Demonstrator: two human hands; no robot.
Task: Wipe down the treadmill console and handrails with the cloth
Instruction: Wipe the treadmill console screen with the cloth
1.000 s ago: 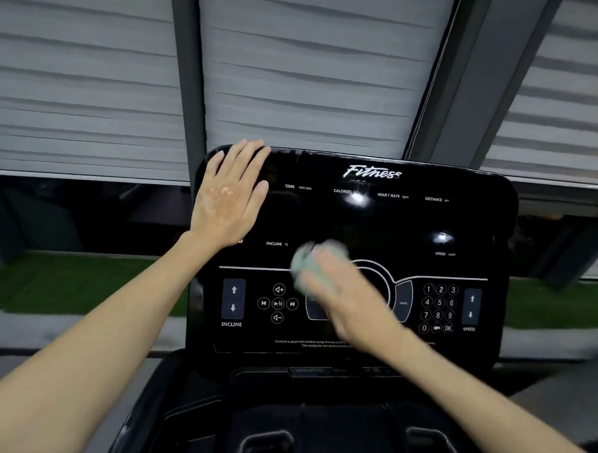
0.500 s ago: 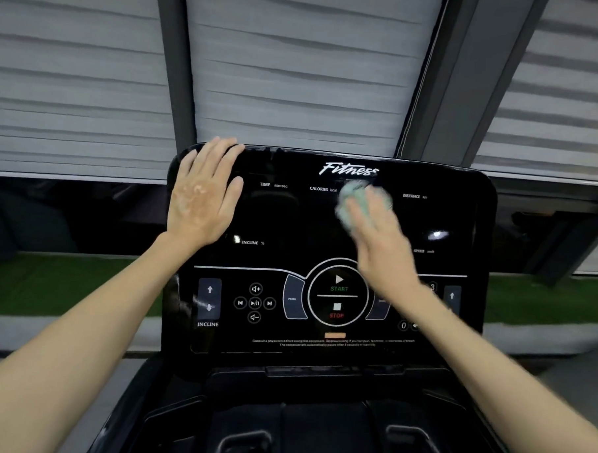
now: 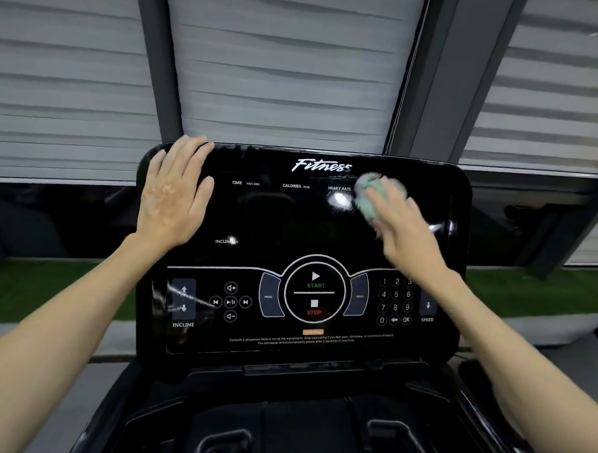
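Wiped upper right of console (image 3: 284, 222) with bunched cloth (image 3: 368, 195), gripped in blurred right hand (image 3: 405, 231) | braced with left hand (image 3: 170, 200), fingers straight, flat at upper left | strokes best kept light, overlapping, clear of START button (image 3: 315, 281) | cup recesses (image 3: 224, 444) at bottom: contents too dark to tell
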